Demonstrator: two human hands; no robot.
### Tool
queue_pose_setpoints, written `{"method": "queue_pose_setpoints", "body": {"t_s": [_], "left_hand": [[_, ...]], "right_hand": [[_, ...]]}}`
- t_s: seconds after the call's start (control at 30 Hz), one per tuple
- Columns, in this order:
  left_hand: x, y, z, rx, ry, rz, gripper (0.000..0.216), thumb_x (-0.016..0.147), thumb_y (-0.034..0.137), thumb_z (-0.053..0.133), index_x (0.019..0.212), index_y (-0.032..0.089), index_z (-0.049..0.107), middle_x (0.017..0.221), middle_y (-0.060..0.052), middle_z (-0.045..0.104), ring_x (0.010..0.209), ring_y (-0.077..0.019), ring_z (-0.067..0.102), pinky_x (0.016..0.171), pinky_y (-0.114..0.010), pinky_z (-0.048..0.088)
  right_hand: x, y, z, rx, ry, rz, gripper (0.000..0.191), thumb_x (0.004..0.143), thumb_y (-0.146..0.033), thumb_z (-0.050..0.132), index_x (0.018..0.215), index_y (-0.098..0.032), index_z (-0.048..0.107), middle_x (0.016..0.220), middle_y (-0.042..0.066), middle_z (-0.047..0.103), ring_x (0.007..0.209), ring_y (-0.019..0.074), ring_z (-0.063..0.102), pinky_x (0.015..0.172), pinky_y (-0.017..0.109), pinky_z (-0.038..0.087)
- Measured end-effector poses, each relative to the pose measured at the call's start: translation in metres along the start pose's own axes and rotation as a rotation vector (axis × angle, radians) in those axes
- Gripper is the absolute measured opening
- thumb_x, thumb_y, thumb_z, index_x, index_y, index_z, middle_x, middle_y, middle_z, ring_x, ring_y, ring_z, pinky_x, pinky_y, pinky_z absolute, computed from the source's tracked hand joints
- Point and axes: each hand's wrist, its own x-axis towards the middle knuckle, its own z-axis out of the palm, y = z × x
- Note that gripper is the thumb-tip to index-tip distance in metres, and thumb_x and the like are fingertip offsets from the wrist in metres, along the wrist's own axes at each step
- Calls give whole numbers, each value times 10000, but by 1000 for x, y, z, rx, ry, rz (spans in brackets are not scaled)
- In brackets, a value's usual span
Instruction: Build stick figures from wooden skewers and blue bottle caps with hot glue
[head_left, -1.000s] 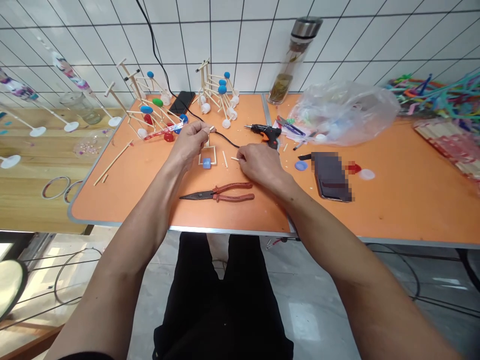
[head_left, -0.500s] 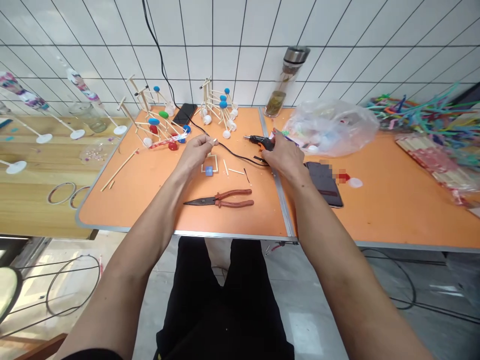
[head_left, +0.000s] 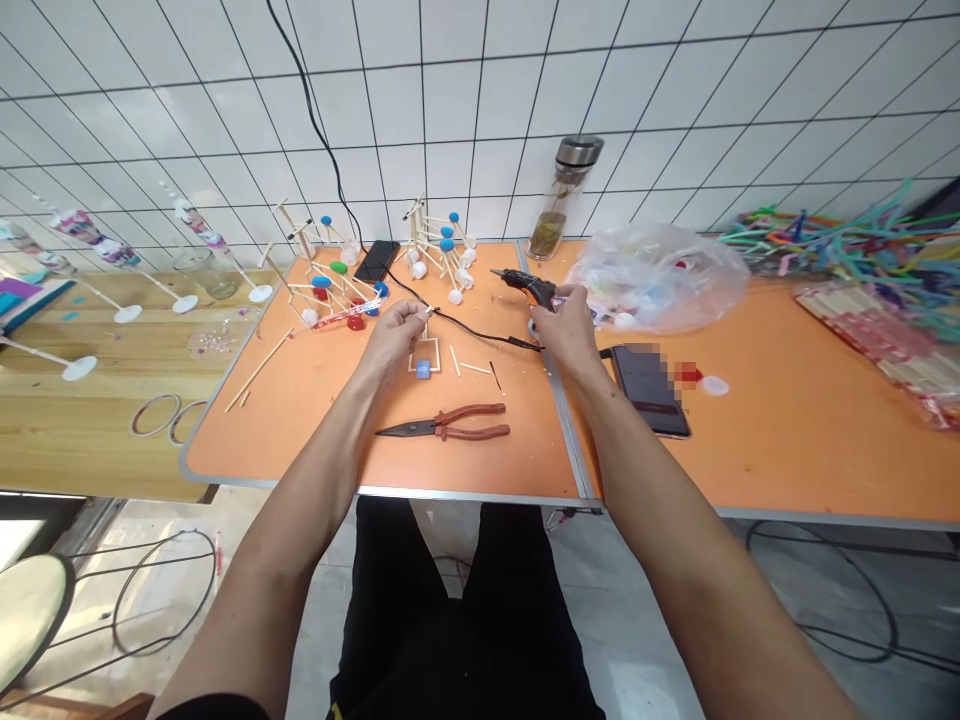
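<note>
My left hand (head_left: 396, 327) pinches a short wooden stick (head_left: 424, 314) just above a small square stick frame with a blue cap (head_left: 423, 367) on the orange table (head_left: 315, 420). Over the seam between the two tables, my right hand (head_left: 566, 322) grips a black glue gun (head_left: 525, 285) and holds it lifted, nozzle pointing left. The gun's black cord (head_left: 472, 330) trails across the table under my left hand. Loose short sticks (head_left: 465, 365) lie between my hands.
Red-handled pliers (head_left: 450, 425) lie near the front edge. Stick-and-cap models (head_left: 439, 245) and a phone (head_left: 377, 260) stand at the back. A second phone (head_left: 649, 385), a plastic bag (head_left: 660, 275), a glass bottle (head_left: 562, 195) and coloured pipe cleaners (head_left: 840, 240) are to the right.
My right hand left the loose sticks, went right to the glue gun, took hold of it and lifted it. My left hand kept holding its stick. The view tilted up.
</note>
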Motion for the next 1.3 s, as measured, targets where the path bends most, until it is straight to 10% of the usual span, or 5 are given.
{"method": "queue_pose_setpoints", "body": {"t_s": [0.17, 0.53, 0.73, 1.3], "left_hand": [[2, -3, -3, -31, 22, -9, 329, 811, 348, 912, 823, 220, 608, 618, 97, 422, 521, -77, 308, 497, -213, 233], [8, -15, 0, -88, 30, 67, 285, 854, 397, 941, 910, 192, 751, 677, 37, 654, 496, -64, 419, 503, -216, 342], [12, -25, 0, -106, 21, 104, 328, 814, 450, 958, 938, 203, 780, 687, 26, 688, 501, -71, 422, 503, -223, 340], [16, -32, 1, -223, 28, 130, 539, 698, 602, 1051, 955, 186, 823, 738, 13, 765, 521, -56, 552, 474, -185, 419]], "right_hand": [[-3, -7, 1, 633, -209, 108, 392, 735, -206, 766, 1089, -240, 602, 725, -84, 561, 611, 137, 551, 661, 270, 569], [-17, -18, -2, 992, -427, 265, 624, 730, -649, 1029, 919, -256, 582, 742, -87, 559, 578, 69, 548, 510, 167, 538], [-24, -23, -1, 958, -436, 66, 771, 573, -792, 1048, 926, -251, 627, 827, -45, 644, 616, 88, 564, 516, 207, 508], [-63, -29, -3, 585, -288, -471, 616, 1002, -835, 740, 1012, -220, 772, 806, 25, 723, 619, 149, 574, 603, 329, 423]]}}
